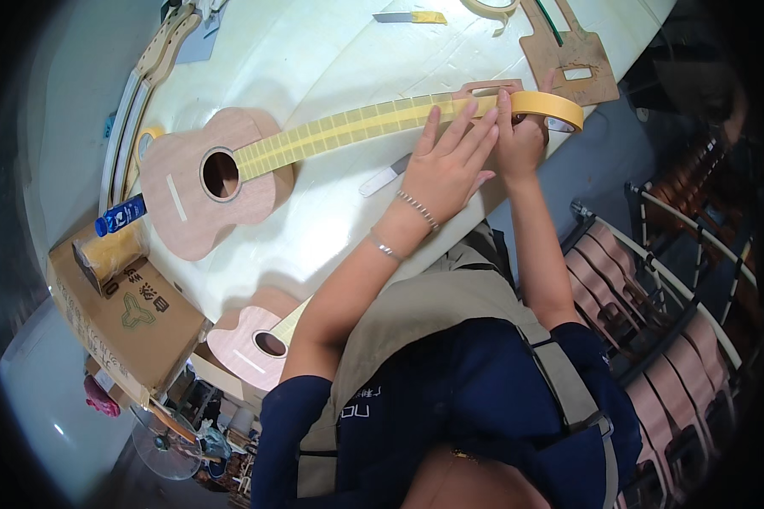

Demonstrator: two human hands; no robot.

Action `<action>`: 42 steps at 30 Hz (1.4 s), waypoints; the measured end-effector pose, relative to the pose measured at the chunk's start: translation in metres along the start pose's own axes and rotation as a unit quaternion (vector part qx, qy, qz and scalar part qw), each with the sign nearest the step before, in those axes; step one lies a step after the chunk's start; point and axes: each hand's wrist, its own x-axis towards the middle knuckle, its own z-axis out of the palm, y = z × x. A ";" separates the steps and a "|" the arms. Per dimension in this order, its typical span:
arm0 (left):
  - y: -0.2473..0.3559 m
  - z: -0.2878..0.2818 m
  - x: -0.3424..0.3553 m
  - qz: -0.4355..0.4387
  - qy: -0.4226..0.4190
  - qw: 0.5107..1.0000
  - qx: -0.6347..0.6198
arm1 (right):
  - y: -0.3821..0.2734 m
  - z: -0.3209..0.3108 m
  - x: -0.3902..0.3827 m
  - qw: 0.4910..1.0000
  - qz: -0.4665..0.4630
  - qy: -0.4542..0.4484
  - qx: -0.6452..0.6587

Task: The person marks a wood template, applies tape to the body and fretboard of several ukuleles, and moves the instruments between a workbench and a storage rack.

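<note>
A small, unfinished wooden ukulele lies on the table with its neck pointing to the right. Yellow masking tape runs along its fretboard in strips, out toward the headstock. My left hand rests with fingers stretched out over the taped end of the neck. Beside it, my right hand grips a roll of yellow masking tape at the headstock end; some of its fingers are hidden behind the roll.
A second ukulele body sits near my left arm. Also here are a cutter knife, a grey-handled blade, a brown template board, several necks, a blue bottle and a cardboard box. Racked wooden bodies stand right.
</note>
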 end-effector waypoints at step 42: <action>-0.075 -0.060 -0.081 -0.048 0.059 0.987 0.142 | -0.059 0.123 0.128 0.872 -0.470 -0.131 -0.021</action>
